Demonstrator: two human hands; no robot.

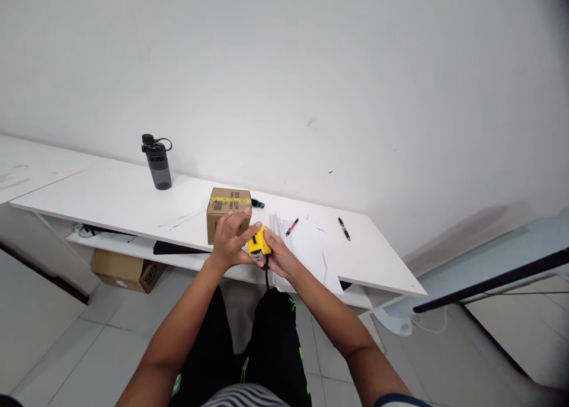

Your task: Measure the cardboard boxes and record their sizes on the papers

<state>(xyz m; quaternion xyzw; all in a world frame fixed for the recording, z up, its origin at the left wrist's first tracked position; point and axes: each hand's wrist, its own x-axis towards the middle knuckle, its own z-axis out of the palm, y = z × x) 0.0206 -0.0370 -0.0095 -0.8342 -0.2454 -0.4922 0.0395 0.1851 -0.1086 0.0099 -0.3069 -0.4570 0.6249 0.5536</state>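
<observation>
A yellow tape measure with a black strap is held between my two hands, just off the front edge of the white desk. My right hand grips its right side, thumb on the case. From the left, my left hand has its index finger and thumb at the case, while its other fingers reach up in front of a cardboard box. Yellow tape runs over the top of that box, which sits on the desk right behind my left hand. No pulled-out blade can be made out.
White papers lie right of the box, with a red pen on them. Farther right is a black pen. A dark water bottle stands at the back left. Below the desk sits another cardboard box.
</observation>
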